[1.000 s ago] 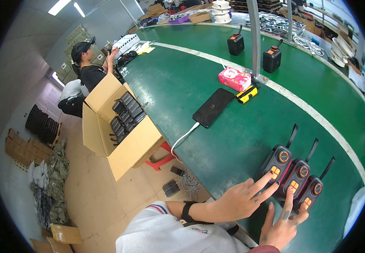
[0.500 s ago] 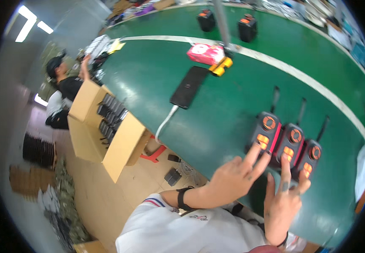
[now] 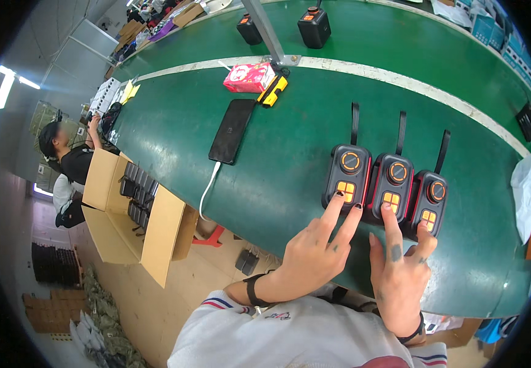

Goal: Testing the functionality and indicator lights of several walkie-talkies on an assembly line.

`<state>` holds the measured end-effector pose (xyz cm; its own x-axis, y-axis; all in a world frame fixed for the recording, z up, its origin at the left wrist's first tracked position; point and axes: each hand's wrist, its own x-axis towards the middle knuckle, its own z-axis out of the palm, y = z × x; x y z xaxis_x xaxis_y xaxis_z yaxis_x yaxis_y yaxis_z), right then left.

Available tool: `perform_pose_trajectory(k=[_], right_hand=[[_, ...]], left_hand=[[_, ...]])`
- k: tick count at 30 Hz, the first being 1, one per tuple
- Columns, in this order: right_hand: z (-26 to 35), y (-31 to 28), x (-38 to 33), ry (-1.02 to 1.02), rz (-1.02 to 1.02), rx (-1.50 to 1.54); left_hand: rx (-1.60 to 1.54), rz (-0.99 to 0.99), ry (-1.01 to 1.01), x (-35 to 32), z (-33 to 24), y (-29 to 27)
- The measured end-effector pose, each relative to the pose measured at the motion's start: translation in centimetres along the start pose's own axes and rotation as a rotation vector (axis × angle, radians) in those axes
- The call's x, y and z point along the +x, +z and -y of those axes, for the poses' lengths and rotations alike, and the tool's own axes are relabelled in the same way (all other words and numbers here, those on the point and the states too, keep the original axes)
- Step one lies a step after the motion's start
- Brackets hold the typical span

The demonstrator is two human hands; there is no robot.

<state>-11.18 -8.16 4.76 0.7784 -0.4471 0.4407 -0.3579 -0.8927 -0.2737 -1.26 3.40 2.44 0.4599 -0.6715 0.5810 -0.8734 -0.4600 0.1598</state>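
Three black handheld devices with orange buttons and wrist straps lie side by side on the green table point(image 3: 290, 147): a left one point(image 3: 346, 175), a middle one point(image 3: 393, 184) and a right one point(image 3: 430, 199). My left hand point(image 3: 314, 251) has two fingers stretched out, the fingertips touching the near edge and orange keypad of the left device. My right hand point(image 3: 400, 270) has its fingers spread, one fingertip on the near end of the middle device, another at the right device. Neither hand grips anything.
A black phone point(image 3: 232, 130) on a white cable lies further left, with a pink packet point(image 3: 248, 76) and a yellow-black tool point(image 3: 273, 91) beyond it. Two black units point(image 3: 313, 26) stand at the back. An open cardboard box point(image 3: 137, 214) of black devices sits on the floor beside a seated person point(image 3: 72, 156).
The view has swung toward the table. My left hand has moved from resting spread near the devices to pointing two fingers onto the left device; my right fingers stay on the others.
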Motion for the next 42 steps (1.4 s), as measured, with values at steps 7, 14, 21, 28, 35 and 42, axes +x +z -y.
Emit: perform_pose_trajectory(k=[7,14,21,28,35,42], right_hand=[[0.2,-0.1,0.0,-0.008,0.041,-0.009],[0.6,-0.7,-0.3,0.16,0.151,0.033],[0.8,-0.8,-0.2,0.166,0.159,0.065],[-0.8,-1.4,-0.3,0.032,0.223,0.058],[-6.0,-6.2,2.2,-0.266,0.193,-0.034],[-6.6,-1.6,6.4,-0.263,0.354,0.203]], left_hand=[[0.012,0.061,-0.061,-0.1,-0.2,-0.8],[0.017,0.054,0.026,-0.5,-0.1,-0.3],[0.012,0.015,-0.007,-0.6,-0.5,-0.2],[0.041,0.092,0.064,-0.8,0.0,-1.1],[-0.181,0.046,0.264,3.2,3.6,-2.5],[-0.103,0.218,0.42,7.9,3.5,1.5]])
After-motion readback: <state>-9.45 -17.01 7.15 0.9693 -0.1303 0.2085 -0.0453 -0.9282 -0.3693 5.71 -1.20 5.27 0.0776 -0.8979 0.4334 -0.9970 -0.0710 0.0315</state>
